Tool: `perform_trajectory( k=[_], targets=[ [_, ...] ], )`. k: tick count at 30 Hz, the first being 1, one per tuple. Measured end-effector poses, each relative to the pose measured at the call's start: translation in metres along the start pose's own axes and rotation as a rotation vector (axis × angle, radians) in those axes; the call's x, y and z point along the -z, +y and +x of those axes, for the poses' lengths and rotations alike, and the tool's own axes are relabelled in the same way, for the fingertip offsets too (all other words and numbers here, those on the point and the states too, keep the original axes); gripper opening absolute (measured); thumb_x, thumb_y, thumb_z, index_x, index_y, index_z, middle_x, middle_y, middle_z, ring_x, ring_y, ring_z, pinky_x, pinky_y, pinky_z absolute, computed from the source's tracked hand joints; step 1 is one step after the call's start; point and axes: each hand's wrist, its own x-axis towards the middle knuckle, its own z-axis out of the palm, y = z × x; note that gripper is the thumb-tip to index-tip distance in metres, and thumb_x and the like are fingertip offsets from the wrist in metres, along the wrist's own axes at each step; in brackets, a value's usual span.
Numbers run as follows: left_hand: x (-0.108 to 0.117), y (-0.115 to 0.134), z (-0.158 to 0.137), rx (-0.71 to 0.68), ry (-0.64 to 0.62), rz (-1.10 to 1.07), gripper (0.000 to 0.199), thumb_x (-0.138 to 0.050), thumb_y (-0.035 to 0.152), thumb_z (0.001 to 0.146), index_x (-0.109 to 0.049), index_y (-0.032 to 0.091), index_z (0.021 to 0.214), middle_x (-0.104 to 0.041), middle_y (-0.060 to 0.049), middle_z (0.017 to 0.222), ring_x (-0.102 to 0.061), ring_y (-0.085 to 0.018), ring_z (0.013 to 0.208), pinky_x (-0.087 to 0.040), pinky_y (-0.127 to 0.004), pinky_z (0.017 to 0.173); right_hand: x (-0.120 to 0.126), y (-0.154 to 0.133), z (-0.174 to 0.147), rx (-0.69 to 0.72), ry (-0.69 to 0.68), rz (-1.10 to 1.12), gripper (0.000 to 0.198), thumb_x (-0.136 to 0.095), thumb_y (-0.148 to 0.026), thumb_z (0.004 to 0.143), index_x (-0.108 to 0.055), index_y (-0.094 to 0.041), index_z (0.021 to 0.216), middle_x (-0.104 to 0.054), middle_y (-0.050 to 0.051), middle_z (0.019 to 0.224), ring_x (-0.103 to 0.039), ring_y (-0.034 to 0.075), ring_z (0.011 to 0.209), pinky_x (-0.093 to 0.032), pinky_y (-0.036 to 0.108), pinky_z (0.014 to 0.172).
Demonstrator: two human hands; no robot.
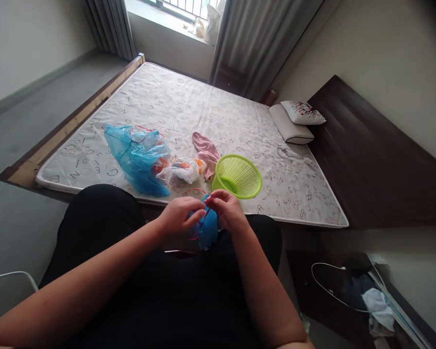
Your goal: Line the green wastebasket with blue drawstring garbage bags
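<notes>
Left grip [179, 213] and right grip [228, 208] pinch blue plastic [209, 229] beside a letter-printed mattress [236, 118], grey curtains [252, 43] flanking the window [187, 7].

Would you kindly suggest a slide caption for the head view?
Left hand and right hand meet at blue plastic and red string before a green basket on a patterned mattress.

Looks like a bedroom in a home. Contains a wide mattress [189, 104] printed with scattered letters, set on a wooden bed frame [80, 115] with a dark headboard [378, 165] against a plain wall [370, 53]. Includes a pillow [288, 127] near the headboard, with a blossom-patterned cushion [302, 112] lying on it. Gets daylight through a barred window [191, 7] between grey curtains [254, 43], above a pale sill [167, 22]. Also has a dark piece of furniture [303, 278] near the headboard, bearing a thin white cable [331, 293].
</notes>
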Motion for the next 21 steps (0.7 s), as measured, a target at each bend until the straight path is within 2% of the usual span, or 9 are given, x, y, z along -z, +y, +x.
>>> perform_trajectory(
  k=[3, 4, 6, 7, 9, 11, 13, 18, 21],
  targets=[
    [0.004, -0.017, 0.013, 0.035, 0.347, -0.012, 0.036, -0.074, 0.05, 0.091, -0.075, 0.023, 0.114, -0.077, -0.014, 0.122, -0.069, -0.034, 0.122, -0.052, -0.048, 0.114, 0.007, -0.017, -0.007, 0.078, -0.068, 0.067, 0.037, -0.099, -0.038, 0.07, -0.068, -0.023, 0.085, -0.074, -0.002, 0.082, -0.07, 0.013, 0.068, -0.063, 0.028, 0.069],
    [0.003, -0.021, 0.019, 0.03, 0.394, -0.007, 0.051, -0.083, 0.048, 0.083, -0.073, 0.022, 0.125, -0.074, -0.015, 0.136, -0.063, -0.038, 0.135, -0.047, -0.052, 0.122, 0.007, -0.022, -0.01, 0.097, -0.111, 0.071, 0.035, -0.097, -0.038, 0.073, -0.068, -0.024, 0.086, -0.074, -0.003, 0.083, -0.066, 0.011, 0.063, -0.06, 0.027, 0.062],
    [0.0, -0.026, 0.027, 0.011, 0.339, -0.027, 0.078, -0.094, 0.042, 0.071, -0.067, 0.022, 0.141, -0.067, -0.017, 0.15, -0.055, -0.042, 0.148, -0.039, -0.056, 0.13, 0.005, -0.032, -0.017, 0.128, -0.183, 0.048, 0.032, -0.094, -0.039, 0.078, -0.066, -0.025, 0.087, -0.072, -0.004, 0.083, -0.058, 0.009, 0.055, -0.053, 0.025, 0.053],
    [-0.002, -0.026, 0.029, 0.008, 0.279, -0.062, 0.081, -0.094, 0.04, 0.071, -0.066, 0.022, 0.145, -0.068, -0.017, 0.149, -0.057, -0.042, 0.147, -0.04, -0.056, 0.13, 0.003, -0.035, -0.02, 0.14, -0.201, 0.026, 0.03, -0.092, -0.038, 0.081, -0.066, -0.025, 0.088, -0.072, -0.004, 0.083, -0.055, 0.009, 0.053, -0.051, 0.025, 0.051],
    [-0.008, -0.021, 0.029, 0.017, 0.211, -0.158, 0.068, -0.086, 0.042, 0.082, -0.066, 0.021, 0.144, -0.073, -0.016, 0.138, -0.067, -0.038, 0.134, -0.048, -0.052, 0.122, -0.003, -0.04, -0.025, 0.164, -0.193, -0.025, 0.026, -0.089, -0.037, 0.084, -0.066, -0.025, 0.089, -0.071, -0.003, 0.084, -0.051, 0.008, 0.052, -0.046, 0.025, 0.05],
    [-0.012, -0.014, 0.024, 0.029, 0.247, -0.221, 0.051, -0.078, 0.045, 0.091, -0.069, 0.02, 0.135, -0.076, -0.014, 0.126, -0.073, -0.033, 0.121, -0.054, -0.047, 0.114, -0.006, -0.041, -0.027, 0.193, -0.159, -0.06, 0.022, -0.086, -0.035, 0.086, -0.067, -0.026, 0.091, -0.072, -0.003, 0.084, -0.046, 0.006, 0.05, -0.04, 0.024, 0.048],
    [-0.016, -0.006, 0.018, 0.034, 0.284, -0.218, 0.043, -0.077, 0.046, 0.092, -0.07, 0.021, 0.126, -0.077, -0.012, 0.114, -0.074, -0.03, 0.11, -0.057, -0.043, 0.106, -0.008, -0.041, -0.028, 0.215, -0.144, -0.077, 0.019, -0.084, -0.033, 0.087, -0.068, -0.025, 0.093, -0.071, -0.003, 0.084, -0.041, 0.005, 0.048, -0.033, 0.023, 0.046],
    [-0.027, 0.0, 0.016, 0.097, 0.151, -0.259, 0.049, -0.085, 0.051, 0.087, -0.068, 0.023, 0.124, -0.078, -0.006, 0.099, -0.076, -0.026, 0.094, -0.06, -0.036, 0.087, -0.004, -0.038, -0.028, 0.194, -0.183, -0.15, 0.017, -0.081, -0.034, 0.09, -0.068, -0.026, 0.098, -0.07, -0.003, 0.086, -0.041, 0.005, 0.049, -0.029, 0.023, 0.047],
    [-0.029, -0.005, 0.021, 0.151, 0.189, -0.265, 0.032, -0.08, 0.044, 0.09, -0.071, 0.023, 0.113, -0.077, -0.005, 0.097, -0.075, -0.023, 0.089, -0.059, -0.034, 0.084, 0.003, -0.038, -0.027, 0.214, -0.12, -0.265, 0.016, -0.077, -0.035, 0.09, -0.068, -0.026, 0.1, -0.066, -0.003, 0.085, -0.038, 0.007, 0.052, -0.029, 0.024, 0.047]
  ],
)
